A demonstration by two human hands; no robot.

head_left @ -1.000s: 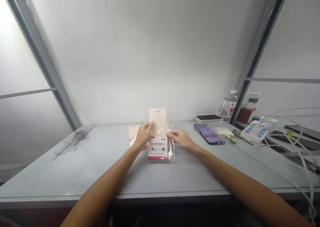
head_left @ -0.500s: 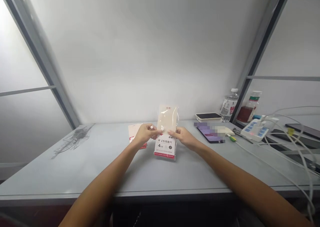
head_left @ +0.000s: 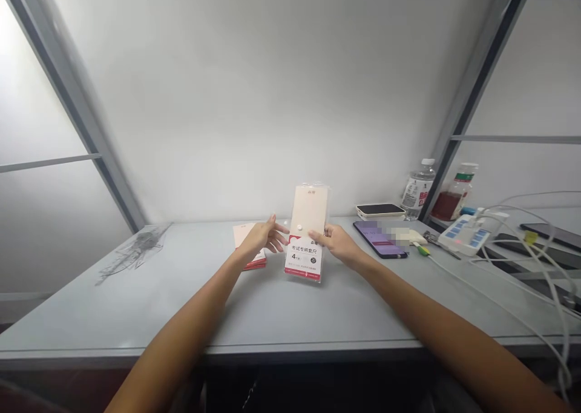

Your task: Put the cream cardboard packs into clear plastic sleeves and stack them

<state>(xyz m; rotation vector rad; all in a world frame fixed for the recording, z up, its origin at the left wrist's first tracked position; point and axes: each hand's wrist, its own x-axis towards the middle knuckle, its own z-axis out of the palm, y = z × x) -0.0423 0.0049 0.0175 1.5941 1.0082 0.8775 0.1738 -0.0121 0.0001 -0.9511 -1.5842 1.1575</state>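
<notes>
A clear plastic packet (head_left: pixel 307 231) with a beige and white card and red print stands upright above the grey table (head_left: pixel 290 307). My right hand (head_left: pixel 338 243) pinches its right edge at mid height. My left hand (head_left: pixel 263 238) is just left of the packet, fingers spread and apart from it, holding nothing. A small stack of similar red and beige packets (head_left: pixel 247 246) lies flat on the table under and behind my left hand.
A dark phone (head_left: pixel 380 239) and a cream box with a black top (head_left: pixel 380 211) lie right of the packet. Two bottles (head_left: pixel 416 190) stand at the back right. A power strip (head_left: pixel 467 232) and white cables (head_left: pixel 535 292) spread over the right side. Crumpled clear film (head_left: pixel 136 251) lies far left.
The packet has shifted right and slightly up. My left hand has let go of it and opened, while my right hand now holds it alone.
</notes>
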